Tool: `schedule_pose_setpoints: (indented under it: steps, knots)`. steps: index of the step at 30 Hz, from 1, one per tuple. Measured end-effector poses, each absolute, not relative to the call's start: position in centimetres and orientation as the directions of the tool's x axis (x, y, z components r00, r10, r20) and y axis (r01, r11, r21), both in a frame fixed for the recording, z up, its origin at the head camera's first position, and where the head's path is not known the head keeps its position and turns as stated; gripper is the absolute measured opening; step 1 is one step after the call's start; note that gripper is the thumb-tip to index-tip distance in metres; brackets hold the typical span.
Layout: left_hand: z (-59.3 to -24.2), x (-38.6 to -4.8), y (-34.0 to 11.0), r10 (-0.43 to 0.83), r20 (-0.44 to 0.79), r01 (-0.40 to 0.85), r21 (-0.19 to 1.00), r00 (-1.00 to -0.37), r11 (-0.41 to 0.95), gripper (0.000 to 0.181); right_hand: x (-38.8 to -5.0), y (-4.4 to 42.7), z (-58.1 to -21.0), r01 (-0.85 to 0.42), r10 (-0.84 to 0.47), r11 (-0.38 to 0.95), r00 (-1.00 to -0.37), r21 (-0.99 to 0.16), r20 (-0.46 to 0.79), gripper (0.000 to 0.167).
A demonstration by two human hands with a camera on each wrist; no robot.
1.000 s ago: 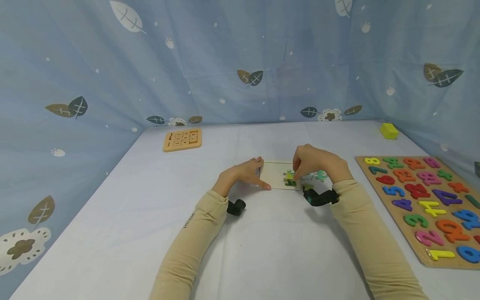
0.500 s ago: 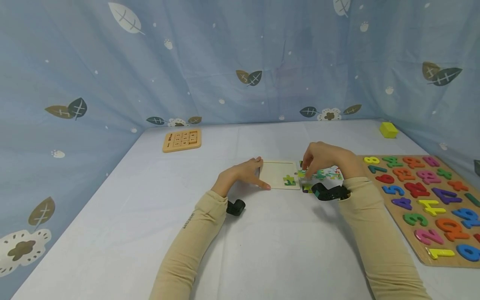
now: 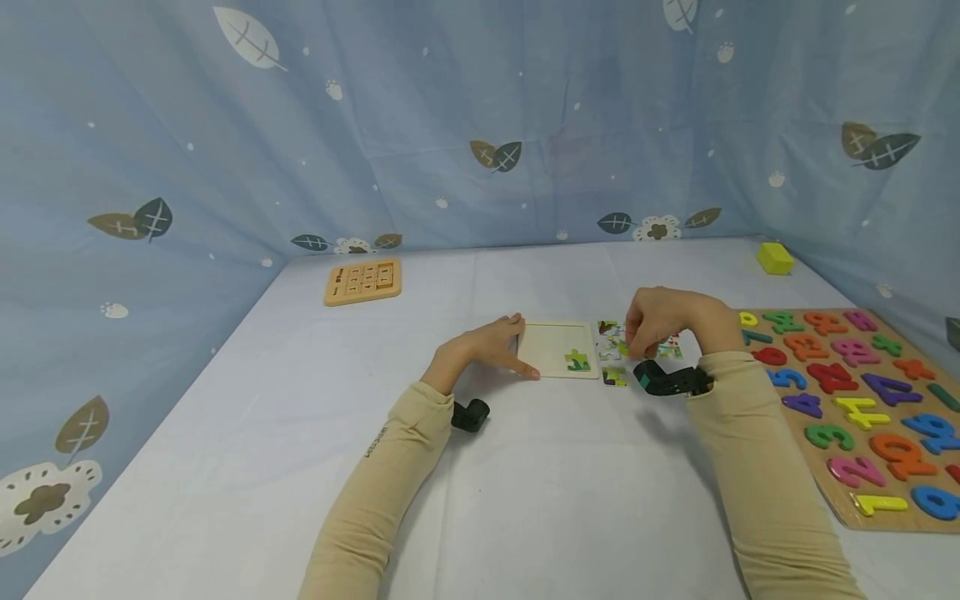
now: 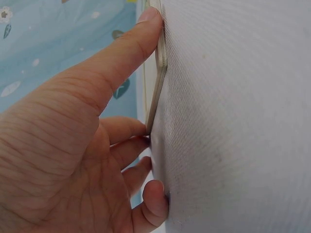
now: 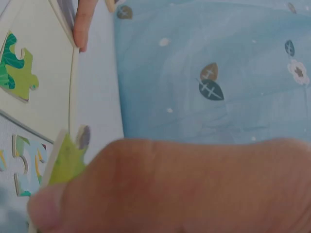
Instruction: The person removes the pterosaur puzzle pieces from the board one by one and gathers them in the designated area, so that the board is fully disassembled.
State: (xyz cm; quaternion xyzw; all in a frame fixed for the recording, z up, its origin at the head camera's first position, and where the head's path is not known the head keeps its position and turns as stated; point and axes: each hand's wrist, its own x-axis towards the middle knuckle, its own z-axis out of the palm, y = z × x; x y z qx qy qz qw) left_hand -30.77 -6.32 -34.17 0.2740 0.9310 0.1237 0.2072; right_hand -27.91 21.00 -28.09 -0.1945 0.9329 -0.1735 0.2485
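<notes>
My left hand (image 3: 487,346) holds the left side of a pale wooden jigsaw tray (image 3: 543,346). In the left wrist view, its thumb and fingertips press the tray's edge (image 4: 155,97). One green jigsaw piece (image 3: 577,360) lies inside the tray near its lower right corner. Just right of the tray, my right hand (image 3: 663,317) pinches another jigsaw piece, yellow-green (image 5: 65,162), tilted up off the table in the right wrist view. Under and beside that hand lie several loose jigsaw pieces (image 3: 613,377), partly hidden by it.
A wooden sliding number puzzle (image 3: 363,282) sits at the back left. To the far right lies a large board (image 3: 892,523) of coloured numbers and symbols, with a yellow block (image 3: 775,258) behind it. A patterned blue cloth (image 3: 420,125) hangs behind the white table.
My right hand has moved right, from over the tray to above the loose pieces, carrying the yellow-green jigsaw piece away. The left hand has stayed on the tray.
</notes>
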Motion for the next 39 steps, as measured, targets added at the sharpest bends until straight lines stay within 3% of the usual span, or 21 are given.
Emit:
schedule_pose_setpoints:
  steps: [6, 16, 39]
  knots:
    - [-34.2, -30.8, -6.3, 0.56, -0.318, 0.456, 0.348, -0.765, 0.819, 0.102, -27.7, 21.4, -28.1, -0.237, -0.449, 0.86, -0.772, -0.452, -0.45, 0.007]
    - [-34.2, -30.7, -6.4, 0.561, -0.322, 0.458, 0.344, -0.762, 0.82, 0.102, -27.9, 21.9, -28.8, -0.171, -0.393, 0.896, -0.733, -0.409, -0.556, 0.014]
    - [-34.1, -30.7, -6.4, 0.555, -0.323, 0.454, 0.339, -0.767, 0.824, 0.102, -27.6, 21.6, -29.0, -0.093, -0.283, 0.939, -0.757, -0.33, -0.59, 0.023]
